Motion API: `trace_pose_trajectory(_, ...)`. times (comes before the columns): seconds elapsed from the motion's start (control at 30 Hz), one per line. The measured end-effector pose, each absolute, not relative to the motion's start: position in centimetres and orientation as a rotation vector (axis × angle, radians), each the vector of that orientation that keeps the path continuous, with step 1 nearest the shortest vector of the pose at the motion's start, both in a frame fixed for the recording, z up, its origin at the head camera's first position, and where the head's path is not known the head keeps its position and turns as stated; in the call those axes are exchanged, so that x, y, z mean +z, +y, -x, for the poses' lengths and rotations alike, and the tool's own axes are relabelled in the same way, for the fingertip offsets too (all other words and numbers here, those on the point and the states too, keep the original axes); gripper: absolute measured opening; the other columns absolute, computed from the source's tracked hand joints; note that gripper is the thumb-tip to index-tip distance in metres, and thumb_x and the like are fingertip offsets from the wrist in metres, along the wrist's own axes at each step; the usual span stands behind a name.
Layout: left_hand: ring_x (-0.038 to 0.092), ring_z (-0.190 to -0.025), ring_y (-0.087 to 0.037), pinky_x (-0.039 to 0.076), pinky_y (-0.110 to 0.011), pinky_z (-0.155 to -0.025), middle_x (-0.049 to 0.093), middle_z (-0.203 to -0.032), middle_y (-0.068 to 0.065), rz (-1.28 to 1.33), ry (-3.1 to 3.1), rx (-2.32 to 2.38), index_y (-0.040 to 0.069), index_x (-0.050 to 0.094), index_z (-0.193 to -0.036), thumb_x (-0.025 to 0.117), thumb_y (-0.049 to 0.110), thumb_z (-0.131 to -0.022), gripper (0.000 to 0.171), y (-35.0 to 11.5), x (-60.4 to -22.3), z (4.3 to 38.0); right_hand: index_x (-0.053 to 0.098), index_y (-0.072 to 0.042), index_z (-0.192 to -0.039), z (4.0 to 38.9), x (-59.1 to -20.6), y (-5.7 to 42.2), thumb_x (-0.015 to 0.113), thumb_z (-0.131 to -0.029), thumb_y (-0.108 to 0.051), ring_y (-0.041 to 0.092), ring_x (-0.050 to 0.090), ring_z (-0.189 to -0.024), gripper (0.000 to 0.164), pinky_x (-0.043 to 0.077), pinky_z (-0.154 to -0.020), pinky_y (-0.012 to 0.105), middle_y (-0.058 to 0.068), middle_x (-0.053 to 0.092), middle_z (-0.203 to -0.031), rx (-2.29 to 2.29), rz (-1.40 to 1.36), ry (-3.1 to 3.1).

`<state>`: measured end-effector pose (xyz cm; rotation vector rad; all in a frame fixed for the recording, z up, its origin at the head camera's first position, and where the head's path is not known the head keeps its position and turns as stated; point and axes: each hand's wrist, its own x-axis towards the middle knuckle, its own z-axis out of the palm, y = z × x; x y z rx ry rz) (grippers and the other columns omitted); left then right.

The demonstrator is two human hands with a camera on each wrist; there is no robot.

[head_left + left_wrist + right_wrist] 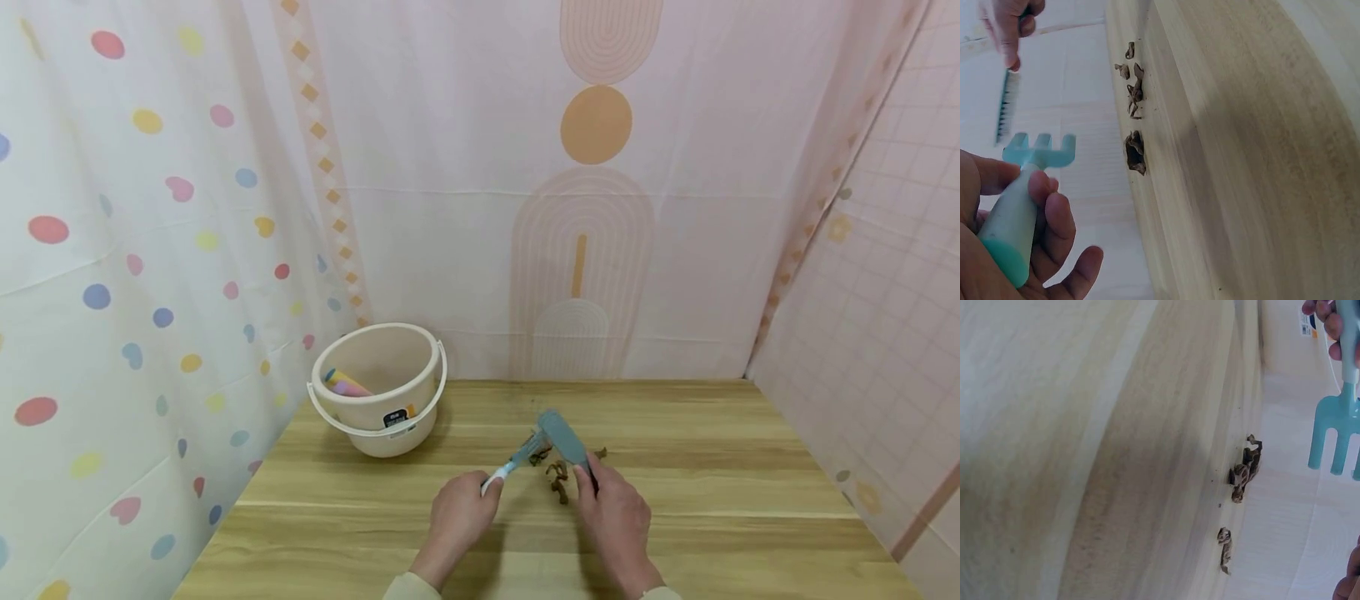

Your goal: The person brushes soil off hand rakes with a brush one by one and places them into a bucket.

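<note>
My left hand (463, 510) grips the pale handle of a small hand fork (1335, 415) with three teal tines. A brush (564, 439) with a flat grey-teal back is held in my right hand (617, 514); its bristles (1005, 109) show in the left wrist view. Fork and brush are raised over the table, the brush head overlapping the tines in the head view. Beneath them, several curled brown dry leaves (559, 487) lie scattered on the wood. At the edge of the right wrist view, only part of my right fingers (1349, 575) shows.
A cream bucket (375, 400) with its handle lowered stands at the table's back left. Inside it are pink and yellow objects (347, 385). The wooden table (712, 500) meets a patterned curtain (450, 250) at the back, with more curtains at both sides.
</note>
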<state>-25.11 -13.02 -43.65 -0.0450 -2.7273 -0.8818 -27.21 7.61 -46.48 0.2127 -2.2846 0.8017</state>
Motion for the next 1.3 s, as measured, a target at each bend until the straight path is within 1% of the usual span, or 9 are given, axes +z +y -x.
trace_pose_trajectory(0.2,0.041,-0.048,-0.010,0.033,-0.029,-0.045,0.046,-0.054,0.007,0.060,-2.720,-0.903,0.015,0.060,-0.069,0.063,0.025,-0.095,0.027,-13.04,-43.49,25.17,0.074,-0.006,-0.112,27.12,-46.69,7.18,0.077,-0.085,-0.016,0.011,0.057,-0.051,0.028,0.038,-0.042,0.026,0.001,0.068,-0.073,0.788,-0.387,-2.188)
trace_pose_trajectory(0.43,0.042,-0.049,-0.009,0.034,-0.029,-0.046,0.046,-0.056,0.008,0.094,-2.707,-0.869,0.013,0.064,-0.074,0.064,0.024,-0.095,0.023,-13.01,-43.71,25.00,0.074,-0.007,-0.114,27.13,-46.94,7.27,0.074,-0.089,-0.020,0.021,0.064,-0.056,0.028,0.043,-0.043,0.033,0.005,0.071,-0.078,0.777,-0.312,-2.276)
trace_pose_trajectory(0.57,0.041,-0.049,-0.009,0.033,-0.028,-0.046,0.046,-0.055,0.009,0.098,-2.691,-0.828,0.014,0.063,-0.072,0.066,0.024,-0.093,0.023,-13.05,-43.76,24.83,0.074,-0.007,-0.113,27.09,-46.90,7.56,0.073,-0.090,-0.023,0.025,0.064,-0.057,0.028,0.042,-0.043,0.035,0.008,0.072,-0.081,0.776,-0.251,-2.330)
trace_pose_trajectory(0.63,0.042,-0.049,-0.009,0.033,-0.028,-0.046,0.046,-0.055,0.009,0.086,-2.684,-0.824,0.014,0.064,-0.073,0.066,0.025,-0.093,0.022,-13.04,-43.74,24.77,0.073,-0.007,-0.114,27.10,-46.89,7.70,0.073,-0.091,-0.023,0.023,0.063,-0.057,0.029,0.041,-0.044,0.035,0.007,0.072,-0.082,0.786,-0.233,-2.356)
trace_pose_trajectory(0.8,0.046,-0.052,-0.009,0.036,-0.030,-0.048,0.051,-0.059,0.008,0.053,-2.667,-0.837,0.010,0.070,-0.084,0.069,0.025,-0.090,0.016,-13.04,-43.74,24.76,0.071,-0.010,-0.119,27.03,-46.96,7.81,0.071,-0.092,-0.024,0.011,0.047,-0.049,0.031,0.036,-0.044,0.030,-0.001,0.063,-0.070,0.831,-0.222,-2.415)
trace_pose_trajectory(0.87,0.047,-0.053,-0.009,0.037,-0.030,-0.048,0.052,-0.061,0.008,0.046,-2.654,-0.837,0.009,0.071,-0.087,0.070,0.024,-0.090,0.016,-13.05,-43.76,24.77,0.072,-0.010,-0.119,26.89,-46.93,7.67,0.072,-0.091,-0.023,0.009,0.044,-0.048,0.030,0.035,-0.044,0.028,-0.002,0.062,-0.068,0.844,-0.233,-2.379)
trace_pose_trajectory(0.97,0.047,-0.053,-0.009,0.038,-0.030,-0.048,0.053,-0.061,0.007,0.040,-2.638,-0.842,0.007,0.072,-0.088,0.071,0.022,-0.089,0.015,-13.03,-43.87,24.80,0.074,-0.009,-0.113,26.73,-46.83,7.31,0.076,-0.087,-0.019,0.012,0.054,-0.050,0.028,0.037,-0.043,0.029,0.000,0.067,-0.073,0.821,-0.283,-2.260)
trace_pose_trajectory(1.07,0.049,-0.054,-0.010,0.038,-0.030,-0.048,0.054,-0.062,0.007,0.040,-2.620,-0.826,0.008,0.072,-0.089,0.071,0.022,-0.089,0.015,-12.98,-43.93,24.83,0.075,-0.008,-0.110,26.59,-46.71,7.01,0.078,-0.085,-0.018,0.018,0.062,-0.053,0.028,0.039,-0.042,0.031,0.003,0.070,-0.076,0.789,-0.318,-2.210)
trace_pose_trajectory(1.3,0.052,-0.055,-0.013,0.037,-0.032,-0.048,0.057,-0.065,0.005,0.032,-2.582,-0.753,0.009,0.072,-0.091,0.073,0.022,-0.087,0.014,-12.87,-44.00,24.85,0.075,-0.010,-0.113,26.59,-46.51,7.16,0.075,-0.088,-0.024,0.023,0.062,-0.054,0.029,0.039,-0.042,0.035,0.006,0.070,-0.076,0.743,-0.215,-2.376)
